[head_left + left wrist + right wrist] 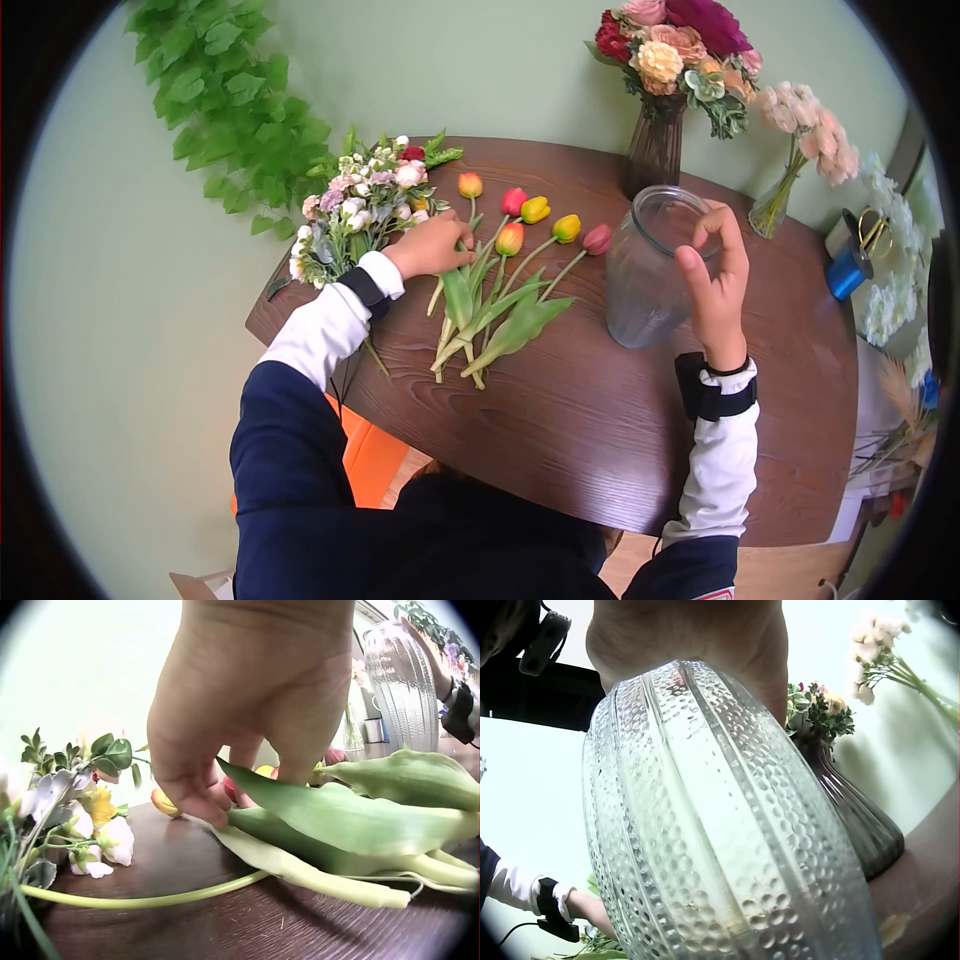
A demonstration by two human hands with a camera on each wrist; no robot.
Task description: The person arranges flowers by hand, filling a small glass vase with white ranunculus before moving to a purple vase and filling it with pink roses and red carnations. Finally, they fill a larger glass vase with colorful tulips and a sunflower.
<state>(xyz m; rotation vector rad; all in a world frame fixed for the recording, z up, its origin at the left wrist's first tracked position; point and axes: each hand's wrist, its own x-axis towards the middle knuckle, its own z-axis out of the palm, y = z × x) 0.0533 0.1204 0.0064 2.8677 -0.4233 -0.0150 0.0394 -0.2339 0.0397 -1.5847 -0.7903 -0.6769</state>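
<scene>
Several artificial tulips lie fanned on the dark wooden table, including a yellow tulip and a dark pink tulip. Their stems cross near broad green leaves. My left hand reaches over the left side of the bunch; its thumb and fingers pinch a tulip stem beside a leaf, its fingertips partly hidden. At the right stands a clear ribbed glass vase with a dimpled surface. My right hand holds its rim, index finger curled over the edge and thumb up.
A mixed bouquet lies by the table's left edge. Behind the clear vase stands a dark vase of large blooms, with a small glass vase of pale flowers beside it. A blue ribbon spool sits at the right edge.
</scene>
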